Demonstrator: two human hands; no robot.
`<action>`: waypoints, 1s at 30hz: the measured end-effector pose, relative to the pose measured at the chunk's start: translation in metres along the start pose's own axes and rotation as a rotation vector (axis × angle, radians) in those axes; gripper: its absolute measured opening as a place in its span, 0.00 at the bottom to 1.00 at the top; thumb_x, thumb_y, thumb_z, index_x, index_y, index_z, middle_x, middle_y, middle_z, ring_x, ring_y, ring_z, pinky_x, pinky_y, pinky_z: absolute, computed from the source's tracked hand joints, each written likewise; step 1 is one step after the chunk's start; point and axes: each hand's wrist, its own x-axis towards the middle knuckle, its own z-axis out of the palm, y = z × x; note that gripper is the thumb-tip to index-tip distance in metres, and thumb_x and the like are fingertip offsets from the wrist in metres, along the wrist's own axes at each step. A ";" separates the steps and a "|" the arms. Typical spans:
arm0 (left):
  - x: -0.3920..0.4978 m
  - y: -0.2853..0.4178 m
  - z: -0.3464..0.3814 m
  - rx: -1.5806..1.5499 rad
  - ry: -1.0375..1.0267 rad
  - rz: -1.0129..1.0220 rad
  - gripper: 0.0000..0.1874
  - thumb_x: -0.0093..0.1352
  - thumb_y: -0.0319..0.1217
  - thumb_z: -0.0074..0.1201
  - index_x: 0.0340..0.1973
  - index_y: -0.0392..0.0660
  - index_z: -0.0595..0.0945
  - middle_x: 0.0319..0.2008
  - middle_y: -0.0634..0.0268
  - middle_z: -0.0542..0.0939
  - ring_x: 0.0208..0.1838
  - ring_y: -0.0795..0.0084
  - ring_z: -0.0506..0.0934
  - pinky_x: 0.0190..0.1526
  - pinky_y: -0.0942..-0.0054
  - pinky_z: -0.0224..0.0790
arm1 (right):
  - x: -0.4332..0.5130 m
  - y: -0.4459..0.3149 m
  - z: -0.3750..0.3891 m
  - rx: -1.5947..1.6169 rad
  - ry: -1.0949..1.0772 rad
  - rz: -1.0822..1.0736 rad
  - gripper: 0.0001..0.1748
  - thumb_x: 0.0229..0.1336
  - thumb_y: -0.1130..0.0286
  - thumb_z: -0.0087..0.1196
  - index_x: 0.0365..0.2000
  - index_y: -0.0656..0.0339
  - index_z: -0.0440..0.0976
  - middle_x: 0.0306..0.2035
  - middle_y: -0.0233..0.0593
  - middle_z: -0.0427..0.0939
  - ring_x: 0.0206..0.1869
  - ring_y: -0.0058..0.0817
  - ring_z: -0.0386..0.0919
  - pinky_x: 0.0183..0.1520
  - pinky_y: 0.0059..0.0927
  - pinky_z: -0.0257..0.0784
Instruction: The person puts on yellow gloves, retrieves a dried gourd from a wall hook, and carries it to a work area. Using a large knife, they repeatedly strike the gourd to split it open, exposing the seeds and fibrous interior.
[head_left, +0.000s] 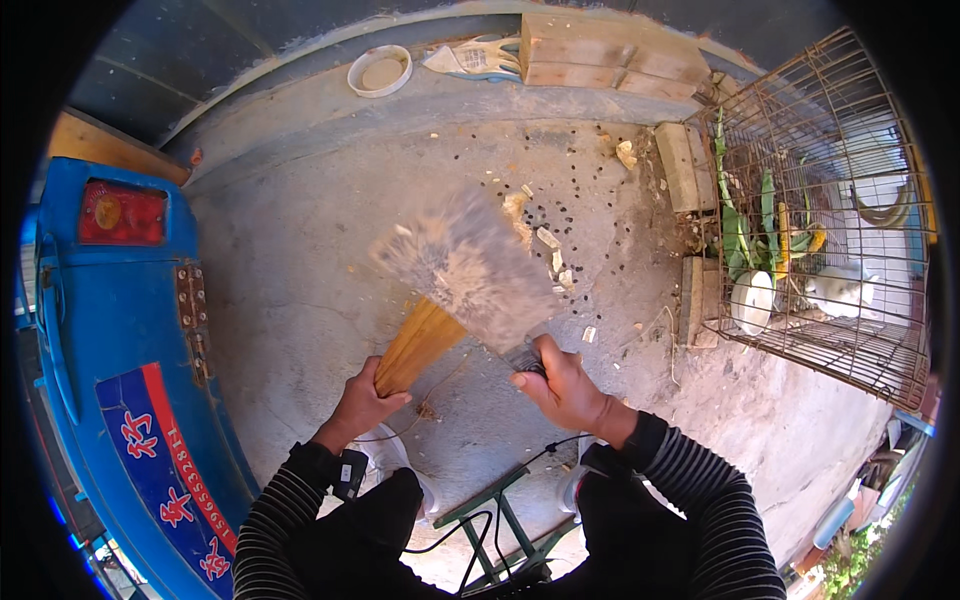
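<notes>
My left hand grips the near end of a yellowish wooden piece, which slants up and away over the concrete. My right hand is closed around the dark handle of a broad, rectangular blade, apparently a cleaver, with a stained face. Motion blurs the blade. It overlaps the far end of the wood and hides it, so I cannot tell whether the two touch. Beyond the blade, pale chips and small dark pellets are scattered over the concrete floor.
At the left stands a blue vehicle body with a red lamp. A rusty wire cage at right holds a white animal, leaves and a white dish. Along the wall are a round dish, gloves and a wooden block. A green metal frame lies between my feet.
</notes>
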 end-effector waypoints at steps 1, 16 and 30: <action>-0.001 0.001 0.000 0.010 -0.009 -0.004 0.33 0.58 0.37 0.71 0.54 0.41 0.71 0.41 0.45 0.84 0.47 0.53 0.84 0.47 0.61 0.76 | 0.004 0.013 0.006 -0.071 -0.118 0.194 0.22 0.65 0.57 0.57 0.46 0.64 0.64 0.25 0.57 0.77 0.30 0.60 0.79 0.31 0.53 0.74; 0.007 0.007 0.003 0.034 -0.035 0.029 0.31 0.58 0.39 0.71 0.51 0.40 0.71 0.35 0.44 0.83 0.43 0.47 0.84 0.44 0.60 0.76 | -0.003 0.031 0.001 -0.274 -0.050 0.131 0.22 0.65 0.57 0.57 0.46 0.64 0.64 0.21 0.56 0.75 0.26 0.59 0.78 0.28 0.46 0.73; 0.046 0.022 0.016 0.019 -0.015 -0.041 0.36 0.59 0.36 0.70 0.58 0.38 0.67 0.41 0.50 0.82 0.46 0.64 0.82 0.49 0.67 0.74 | -0.003 0.047 0.005 -0.401 -0.149 0.219 0.28 0.66 0.49 0.53 0.48 0.65 0.62 0.23 0.60 0.78 0.29 0.62 0.79 0.30 0.54 0.74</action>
